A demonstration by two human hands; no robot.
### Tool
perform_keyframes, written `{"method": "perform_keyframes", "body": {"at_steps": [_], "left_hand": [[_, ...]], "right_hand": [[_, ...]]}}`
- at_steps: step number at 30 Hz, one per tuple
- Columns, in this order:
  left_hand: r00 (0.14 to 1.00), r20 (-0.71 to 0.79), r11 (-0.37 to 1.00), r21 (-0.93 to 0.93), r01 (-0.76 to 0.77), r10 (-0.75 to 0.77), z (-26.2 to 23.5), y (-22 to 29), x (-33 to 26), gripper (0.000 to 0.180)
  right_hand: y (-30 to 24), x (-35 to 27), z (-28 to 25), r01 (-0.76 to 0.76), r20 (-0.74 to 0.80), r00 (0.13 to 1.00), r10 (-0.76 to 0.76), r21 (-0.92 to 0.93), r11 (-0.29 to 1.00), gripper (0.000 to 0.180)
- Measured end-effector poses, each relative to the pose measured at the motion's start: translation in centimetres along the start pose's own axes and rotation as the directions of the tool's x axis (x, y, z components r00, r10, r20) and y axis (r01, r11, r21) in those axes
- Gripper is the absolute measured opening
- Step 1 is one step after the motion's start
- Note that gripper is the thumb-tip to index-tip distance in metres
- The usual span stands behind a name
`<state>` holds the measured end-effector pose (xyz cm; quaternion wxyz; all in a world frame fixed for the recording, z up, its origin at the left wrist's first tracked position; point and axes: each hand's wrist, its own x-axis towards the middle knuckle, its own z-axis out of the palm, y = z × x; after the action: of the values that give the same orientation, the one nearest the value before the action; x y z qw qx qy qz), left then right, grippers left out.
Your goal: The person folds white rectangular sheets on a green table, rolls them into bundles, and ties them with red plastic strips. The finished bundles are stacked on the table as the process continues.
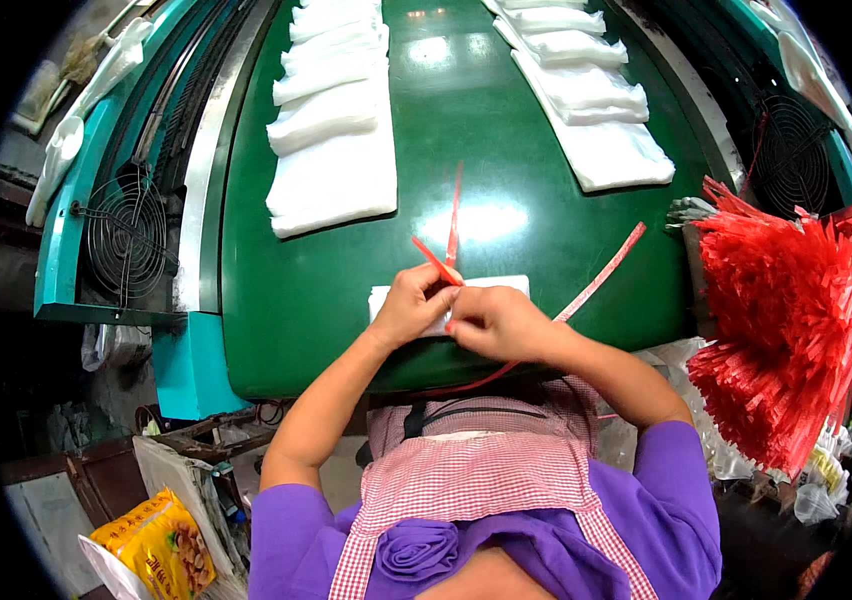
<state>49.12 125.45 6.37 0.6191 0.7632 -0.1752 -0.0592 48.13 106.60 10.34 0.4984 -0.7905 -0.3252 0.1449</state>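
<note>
a green belt [506, 130] runs away from the person, with two rows of flat white bag stacks on it: a left row [334, 120] and a right row [586, 95]. a thick bundle of red straps [791, 320] sticks out at the right edge of the belt, and a round fan grille [126, 235] sits on the teal frame at the left. a yellow packet [161, 545] lies low on the left.

both forearms come in from below and meet at the near edge of the belt. the left hand [411, 305] and the right hand [496, 322] are close together, touching, both pinched on a red strap [451, 235] over a small white bag stack [491, 287] lying just beneath them.

the hands cover most of that stack, and how the strap wraps it cannot be made out. one strap end [601, 275] trails off to the right.
</note>
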Motion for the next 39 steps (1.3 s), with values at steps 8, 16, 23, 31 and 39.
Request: {"method": "perform_keyframes", "body": {"at_steps": [8, 16, 23, 31, 39], "left_hand": [[0.751, 0.286, 0.541, 0.548, -0.638, 0.595, 0.8, 1.8, -2.0, 0.009], [0.975, -0.182, 0.773, 0.635, 0.015, 0.131, -5.6, 0.9, 1.4, 0.007], [0.916, -0.183, 0.459, 0.888, -0.001, 0.356, -11.4, 0.2, -0.7, 0.055], [0.939, -0.249, 0.412, 0.901, 0.136, 0.235, -13.5, -4.8, -2.9, 0.051], [0.943, -0.246, 0.491, 0.864, 0.107, 0.226, -13.6, -4.7, -2.4, 0.046]], "right_hand": [[2.1, 1.3, 0.1, -0.018, -0.095, 0.995, 0.041, 0.236, 0.972, 0.023], [-0.7, -0.8, 2.1, 0.322, 0.129, 0.946, -0.297, -0.438, 0.839, 0.021], [-0.3, 3.9, -0.4, 0.217, 0.248, 0.967, -0.068, -0.647, 0.731, 0.063], [0.0, 17.8, -8.8, -0.114, -0.453, 0.723, -0.521, -0.823, 0.557, 0.058], [3.9, 25.4, 4.5, 0.014, -0.032, 0.996, -0.085, -0.871, 0.491, 0.043]]}}
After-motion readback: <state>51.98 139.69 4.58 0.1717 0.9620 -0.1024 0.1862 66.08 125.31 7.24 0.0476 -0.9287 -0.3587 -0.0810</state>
